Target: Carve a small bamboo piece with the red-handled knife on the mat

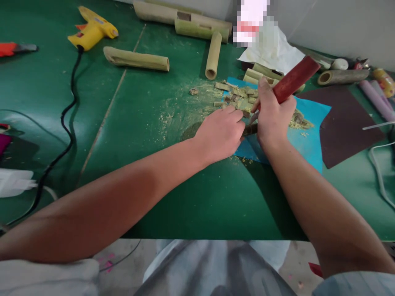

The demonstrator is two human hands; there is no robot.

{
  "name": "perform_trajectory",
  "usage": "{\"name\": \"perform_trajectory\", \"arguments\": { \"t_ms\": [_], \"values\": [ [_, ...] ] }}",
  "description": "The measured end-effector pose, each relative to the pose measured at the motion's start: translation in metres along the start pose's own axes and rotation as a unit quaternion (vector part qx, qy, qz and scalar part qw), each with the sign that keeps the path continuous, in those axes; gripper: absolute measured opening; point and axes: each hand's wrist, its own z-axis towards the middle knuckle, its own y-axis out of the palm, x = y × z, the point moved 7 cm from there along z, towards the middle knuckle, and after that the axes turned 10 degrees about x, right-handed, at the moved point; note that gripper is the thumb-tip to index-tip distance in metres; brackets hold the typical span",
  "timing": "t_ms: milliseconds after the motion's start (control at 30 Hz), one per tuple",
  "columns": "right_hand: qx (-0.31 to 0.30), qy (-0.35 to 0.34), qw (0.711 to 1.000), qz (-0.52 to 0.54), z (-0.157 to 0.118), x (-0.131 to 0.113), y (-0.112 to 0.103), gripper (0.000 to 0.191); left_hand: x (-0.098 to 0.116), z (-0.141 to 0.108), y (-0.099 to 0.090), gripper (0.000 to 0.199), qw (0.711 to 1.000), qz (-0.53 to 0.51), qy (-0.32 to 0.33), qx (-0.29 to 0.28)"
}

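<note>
My right hand (pixel 274 113) is wrapped round a thick red-handled cutting tool (pixel 296 79), its handle tilted up to the right. Its narrow metal blade points down to the left, against or very near a dark brown bamboo piece (pixel 250 130). My left hand (pixel 220 132) is closed on the left end of that piece, with its fingers curled and partly hidden. Both hands work over a blue sheet (pixel 308 144). Bamboo chips and shavings (pixel 243 96) lie heaped just beyond my hands.
Bamboo tubes (pixel 138 59) lie along the back of the green table (pixel 197 205). A yellow glue gun (pixel 92 31) with a black cord is at the back left, near an orange-handled tool (pixel 15 48). To the right are a dark brown sheet (pixel 342 123) and a white cable (pixel 378 172).
</note>
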Motion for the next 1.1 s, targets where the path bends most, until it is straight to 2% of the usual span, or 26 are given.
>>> {"name": "perform_trajectory", "arguments": {
  "t_ms": [333,567,633,767,833,1000,1100],
  "values": [
    [0.001,0.002,1.000,-0.019,-0.002,-0.005,0.000,0.049,0.001,-0.001,-0.001,0.018,1.000,0.010,0.006,0.001],
    [-0.029,0.009,0.998,-0.056,-0.004,-0.006,0.003,0.043,0.000,-0.002,-0.002,0.019,1.000,0.008,-0.006,-0.009],
    [-0.031,-0.012,0.997,-0.073,-0.006,-0.011,0.004,0.043,0.000,-0.002,-0.001,0.019,1.000,0.005,-0.007,-0.004],
    [-0.034,-0.096,0.992,-0.068,-0.012,-0.028,0.010,0.047,-0.002,-0.002,0.000,0.025,1.000,0.002,-0.012,0.012],
    [-0.027,-0.112,0.992,-0.056,-0.013,-0.030,0.012,0.046,-0.003,-0.003,0.000,0.026,1.000,-0.002,-0.016,0.010],
    [0.008,-0.067,0.996,-0.059,-0.009,-0.022,0.012,0.047,0.000,-0.005,-0.001,0.026,1.000,-0.015,-0.003,0.015],
    [0.005,-0.032,0.998,-0.055,-0.006,-0.018,0.010,0.046,0.002,-0.005,-0.002,0.027,1.000,-0.013,0.002,0.016]
  ]
}}
